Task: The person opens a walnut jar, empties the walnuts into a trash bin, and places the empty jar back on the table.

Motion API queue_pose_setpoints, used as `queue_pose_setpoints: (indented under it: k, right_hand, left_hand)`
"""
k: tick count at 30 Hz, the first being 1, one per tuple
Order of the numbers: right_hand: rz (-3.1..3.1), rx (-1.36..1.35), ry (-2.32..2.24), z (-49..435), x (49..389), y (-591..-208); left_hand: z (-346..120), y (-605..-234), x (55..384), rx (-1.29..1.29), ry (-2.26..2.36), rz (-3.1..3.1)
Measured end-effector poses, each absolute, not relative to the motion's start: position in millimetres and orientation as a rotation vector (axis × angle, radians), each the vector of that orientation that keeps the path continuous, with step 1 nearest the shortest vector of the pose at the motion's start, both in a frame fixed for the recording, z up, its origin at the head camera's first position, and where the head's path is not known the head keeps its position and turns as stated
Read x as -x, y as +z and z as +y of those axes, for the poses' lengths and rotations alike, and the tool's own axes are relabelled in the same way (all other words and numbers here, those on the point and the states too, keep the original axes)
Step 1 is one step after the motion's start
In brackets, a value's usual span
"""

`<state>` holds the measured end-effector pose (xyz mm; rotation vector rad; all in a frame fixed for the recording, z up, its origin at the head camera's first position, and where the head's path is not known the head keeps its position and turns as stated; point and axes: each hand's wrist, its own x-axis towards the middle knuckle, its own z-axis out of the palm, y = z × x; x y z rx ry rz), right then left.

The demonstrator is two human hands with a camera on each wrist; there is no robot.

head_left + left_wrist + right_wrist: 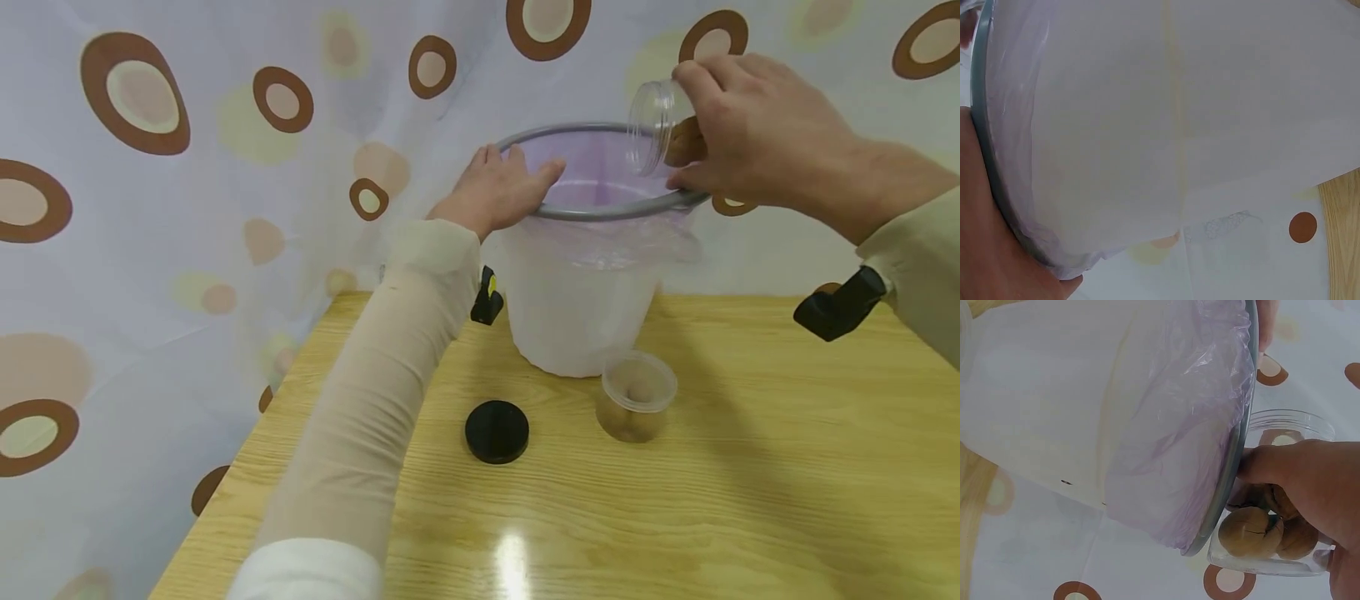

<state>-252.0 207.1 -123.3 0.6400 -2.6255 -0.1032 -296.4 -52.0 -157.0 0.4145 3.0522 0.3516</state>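
A white trash can [581, 308] with a grey rim ring [600, 212] stands on the table, lined with a thin purple bag [1175, 431]. My left hand [498, 187] holds its left rim, fingers over the outer side and thumb over the opening. My right hand [765, 133] grips a clear plastic jar [651, 125], tipped sideways with its mouth over the right part of the opening. Inside the jar are several brown, round, cracked nut-like pieces [1250, 532]. The right thumb is close to the rim; touching or apart, I cannot tell.
In front of the trash can, a second clear container [637, 396] stands upright with brown contents. A round black lid [497, 432] lies left of it on the wooden table [787, 467]. A patterned cloth [187, 208] hangs behind and to the left.
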Motion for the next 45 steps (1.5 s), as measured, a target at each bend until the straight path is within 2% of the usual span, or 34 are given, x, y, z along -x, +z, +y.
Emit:
queue_pose_setpoints:
  k: [10,45]
  right_hand:
    - [-2.427,-0.796,-0.271,206.0,251.2,-122.9]
    - [-2.141,-0.874,-0.658,206.0,254.5,-126.4]
  left_hand:
    - [-50.4,-159.5,297.3,-0.417,0.278,3.091]
    - [-51.3,-159.2,296.0,-0.404,0.296,3.093]
